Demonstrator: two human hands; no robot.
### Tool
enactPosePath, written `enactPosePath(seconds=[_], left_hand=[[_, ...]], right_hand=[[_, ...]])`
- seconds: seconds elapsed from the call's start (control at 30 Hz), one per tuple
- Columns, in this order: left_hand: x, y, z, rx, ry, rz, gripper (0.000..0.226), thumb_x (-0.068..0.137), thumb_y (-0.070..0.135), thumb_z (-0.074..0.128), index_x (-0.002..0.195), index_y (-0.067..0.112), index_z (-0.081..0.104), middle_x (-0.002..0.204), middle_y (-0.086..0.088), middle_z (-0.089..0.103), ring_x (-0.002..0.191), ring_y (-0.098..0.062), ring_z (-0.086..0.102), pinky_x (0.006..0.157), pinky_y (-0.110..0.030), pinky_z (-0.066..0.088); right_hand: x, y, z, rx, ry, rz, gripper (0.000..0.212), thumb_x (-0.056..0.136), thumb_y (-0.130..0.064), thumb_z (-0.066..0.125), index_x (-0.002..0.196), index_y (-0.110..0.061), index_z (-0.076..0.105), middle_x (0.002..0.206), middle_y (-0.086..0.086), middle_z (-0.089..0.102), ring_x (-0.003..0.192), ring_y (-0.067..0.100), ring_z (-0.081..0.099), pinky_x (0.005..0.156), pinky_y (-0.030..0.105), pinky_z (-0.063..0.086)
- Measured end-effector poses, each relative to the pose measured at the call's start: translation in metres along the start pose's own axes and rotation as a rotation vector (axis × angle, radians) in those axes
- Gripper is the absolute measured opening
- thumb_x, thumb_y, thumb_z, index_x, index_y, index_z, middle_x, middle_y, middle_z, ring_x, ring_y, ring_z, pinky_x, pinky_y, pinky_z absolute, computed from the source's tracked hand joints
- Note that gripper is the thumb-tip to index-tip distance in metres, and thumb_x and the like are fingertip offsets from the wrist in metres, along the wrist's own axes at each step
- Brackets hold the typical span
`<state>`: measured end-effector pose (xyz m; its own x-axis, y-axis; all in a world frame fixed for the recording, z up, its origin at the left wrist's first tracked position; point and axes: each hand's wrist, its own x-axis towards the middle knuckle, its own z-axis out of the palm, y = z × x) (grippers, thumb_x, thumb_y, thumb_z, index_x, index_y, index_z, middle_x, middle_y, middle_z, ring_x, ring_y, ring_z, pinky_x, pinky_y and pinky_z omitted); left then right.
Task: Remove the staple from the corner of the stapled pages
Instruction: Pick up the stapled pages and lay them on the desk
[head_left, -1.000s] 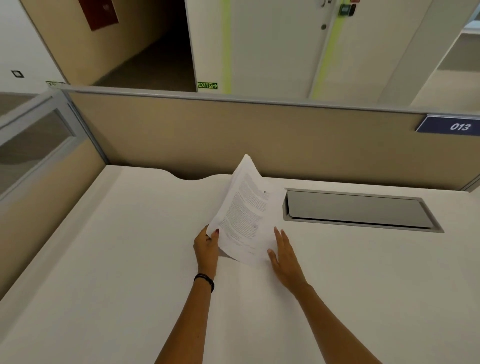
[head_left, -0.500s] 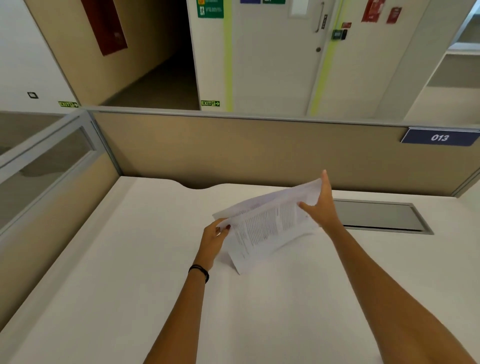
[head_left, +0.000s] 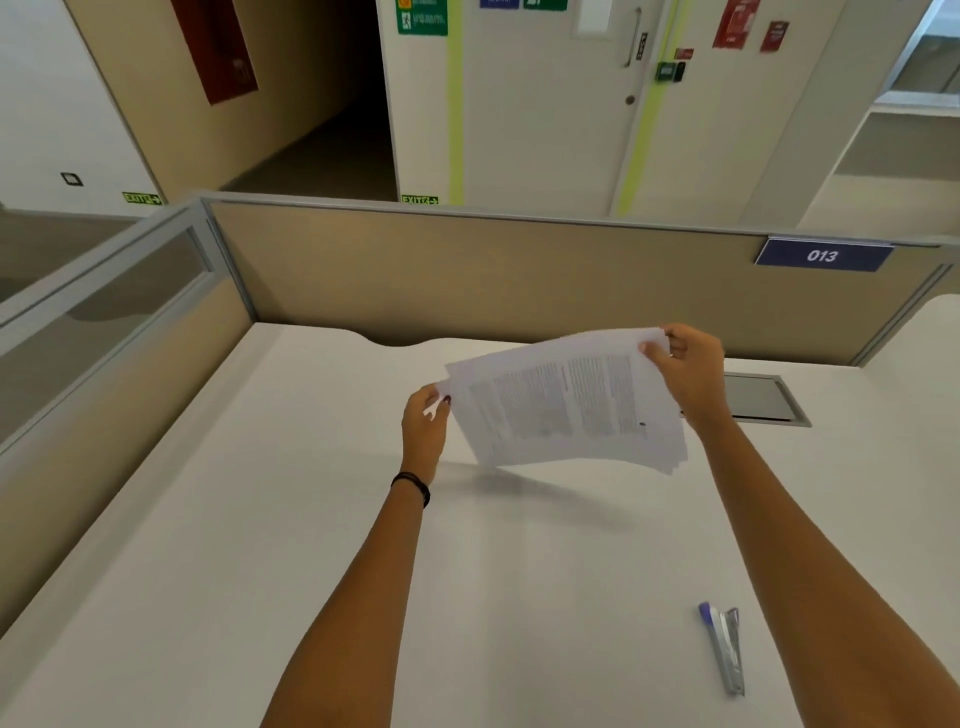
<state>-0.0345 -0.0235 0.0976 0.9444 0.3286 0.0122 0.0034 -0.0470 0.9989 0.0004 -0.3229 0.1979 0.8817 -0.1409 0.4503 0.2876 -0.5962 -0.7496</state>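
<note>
Stapled pages (head_left: 566, 400) held above white desk (head_left: 260, 519), left hand (head_left: 423, 421) and right hand (head_left: 688, 374) each pinching a corner

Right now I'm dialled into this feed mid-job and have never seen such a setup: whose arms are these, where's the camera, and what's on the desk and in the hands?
There is no machine here: the arms belong to a person, and the single camera sits on that person's head, looking forward and down. The left hand pinches the near-left corner of the stapled pages; the right hand pinches the far-right corner, so the pages hang above the white desk, not touching it. A blue-tipped stapler lies on the desk near the right forearm, untouched. A grey metal flap is set into the desk behind the right hand. I cannot make out the staple.
</note>
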Motion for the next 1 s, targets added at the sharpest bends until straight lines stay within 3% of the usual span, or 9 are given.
enactPosePath(seconds=[0.07, 0.13, 0.2, 0.3, 0.47, 0.57, 0.7, 0.83, 1.0], left_hand=[[-0.010, 0.005, 0.003, 0.010, 0.038, 0.023, 0.030, 0.094, 0.008, 0.051, 0.123, 0.005, 0.051, 0.133, -0.012, 0.052, 0.121, -0.024, 0.049, 0.105, -0.034, 0.040], [-0.026, 0.005, 0.004, -0.009, 0.062, 0.040, 0.029, 0.094, 0.004, 0.048, 0.123, 0.003, 0.050, 0.135, -0.013, 0.051, 0.122, -0.024, 0.049, 0.102, -0.029, 0.040], [-0.043, 0.002, 0.005, -0.041, 0.048, 0.055, 0.027, 0.094, 0.002, 0.046, 0.121, -0.002, 0.050, 0.133, -0.015, 0.052, 0.122, -0.027, 0.049, 0.103, -0.032, 0.042], [-0.070, -0.006, 0.005, -0.098, -0.016, 0.029, 0.026, 0.097, 0.006, 0.044, 0.121, -0.001, 0.050, 0.130, -0.017, 0.052, 0.117, -0.030, 0.054, 0.102, -0.039, 0.044], [-0.120, -0.032, 0.000, -0.037, -0.107, -0.051, 0.025, 0.100, 0.023, 0.039, 0.121, 0.016, 0.051, 0.120, -0.013, 0.058, 0.099, -0.023, 0.064, 0.092, -0.036, 0.045], [-0.151, -0.057, -0.005, 0.057, -0.121, -0.129, 0.027, 0.100, 0.025, 0.038, 0.124, 0.022, 0.050, 0.128, -0.008, 0.054, 0.112, -0.018, 0.057, 0.093, -0.028, 0.040], [-0.190, -0.086, -0.009, 0.274, -0.142, -0.155, 0.039, 0.100, 0.021, 0.039, 0.139, 0.016, 0.039, 0.146, -0.003, 0.039, 0.133, -0.017, 0.038, 0.105, -0.021, 0.028], [-0.217, -0.109, -0.011, 0.461, -0.378, -0.131, 0.043, 0.099, 0.020, 0.040, 0.142, 0.019, 0.033, 0.154, -0.003, 0.027, 0.143, -0.017, 0.022, 0.118, -0.032, 0.017], [-0.233, -0.129, 0.004, 0.767, -0.629, -0.058, 0.043, 0.102, 0.020, 0.032, 0.144, 0.024, 0.027, 0.159, -0.003, 0.007, 0.147, -0.022, -0.002, 0.115, -0.047, -0.012]], right_hand=[[-0.010, -0.011, -0.011, -0.002, 0.148, -0.070, 0.013, 0.085, -0.012, 0.063, 0.090, -0.001, 0.068, 0.080, 0.017, 0.070, 0.066, 0.028, 0.062, 0.060, 0.023, 0.049], [-0.027, -0.022, -0.018, 0.014, 0.256, -0.123, 0.016, 0.087, -0.016, 0.061, 0.094, -0.004, 0.069, 0.082, 0.007, 0.070, 0.068, 0.018, 0.061, 0.062, 0.009, 0.046], [-0.049, -0.032, -0.020, 0.049, 0.339, -0.142, 0.016, 0.088, -0.019, 0.061, 0.095, -0.007, 0.069, 0.084, -0.002, 0.066, 0.072, 0.006, 0.058, 0.064, -0.001, 0.042], [-0.095, -0.034, -0.010, 0.110, 0.345, -0.168, 0.013, 0.088, -0.017, 0.061, 0.093, -0.010, 0.070, 0.088, -0.002, 0.070, 0.078, 0.000, 0.060, 0.071, 0.000, 0.041], [-0.193, -0.016, 0.031, 0.122, -0.015, -0.201, 0.020, 0.088, -0.014, 0.060, 0.107, -0.015, 0.069, 0.110, 0.000, 0.070, 0.103, 0.005, 0.063, 0.094, 0.015, 0.046], [-0.247, 0.000, 0.050, 0.012, -0.232, -0.195, 0.029, 0.088, -0.014, 0.059, 0.113, -0.027, 0.064, 0.116, -0.007, 0.067, 0.110, 0.006, 0.060, 0.099, 0.015, 0.043], [-0.304, 0.021, 0.072, -0.196, -0.338, -0.262, 0.043, 0.071, 0.005, 0.073, 0.109, -0.016, 0.068, 0.111, 0.003, 0.071, 0.099, 0.017, 0.068, 0.090, 0.039, 0.053], [-0.335, 0.035, 0.078, -0.153, -0.533, -0.014, 0.034, 0.093, -0.010, 0.050, 0.125, -0.020, 0.056, 0.130, -0.001, 0.059, 0.121, 0.015, 0.055, 0.110, 0.030, 0.035], [-0.339, 0.047, 0.063, -0.154, -0.779, -0.013, 0.028, 0.096, -0.023, 0.046, 0.120, -0.020, 0.058, 0.128, -0.001, 0.061, 0.116, 0.016, 0.057, 0.101, 0.026, 0.041]])
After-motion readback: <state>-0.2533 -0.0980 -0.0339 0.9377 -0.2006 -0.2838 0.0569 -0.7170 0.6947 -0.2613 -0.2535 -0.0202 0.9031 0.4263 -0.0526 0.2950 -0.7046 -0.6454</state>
